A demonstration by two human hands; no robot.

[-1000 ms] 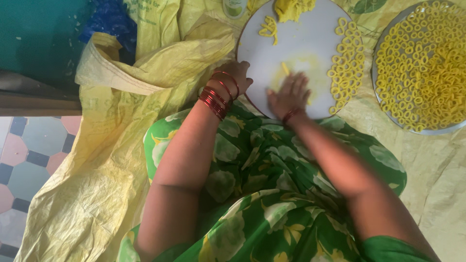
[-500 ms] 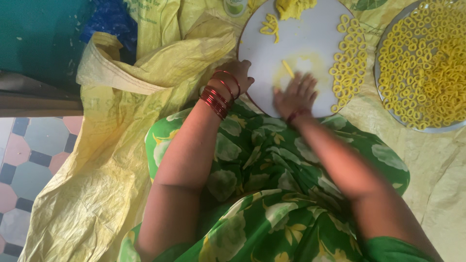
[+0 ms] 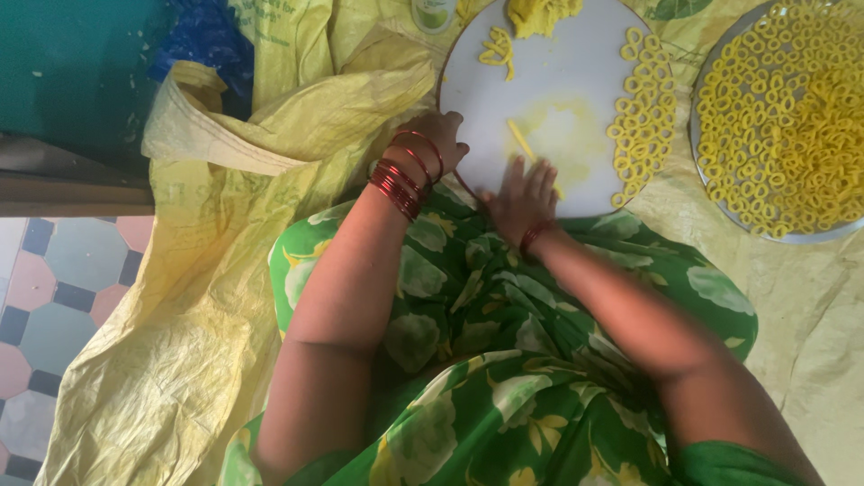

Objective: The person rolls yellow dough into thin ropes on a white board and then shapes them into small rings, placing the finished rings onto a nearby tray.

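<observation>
A round white board (image 3: 576, 63) lies in front of my lap. On it a thin yellow dough strip (image 3: 522, 142) runs under the fingers of my right hand (image 3: 524, 196), which lies flat on the board with fingers together. My left hand (image 3: 439, 137), red bangles on the wrist, grips the board's left rim. Several small yellow dough rings (image 3: 641, 117) sit along the board's right side. A lump of yellow dough (image 3: 540, 13) and a short curled piece (image 3: 497, 47) rest at the board's far edge.
A round metal tray (image 3: 850, 229) heaped with yellow rings stands to the right. Yellow woven sacking (image 3: 180, 360) covers the floor around my green flowered lap. Patterned floor tiles (image 3: 45, 297) show at left. A small white container (image 3: 432, 13) stands past the board.
My right hand has slid back toward me over the dough strip, leaving more of the strip showing. My left hand has stayed on the rim.
</observation>
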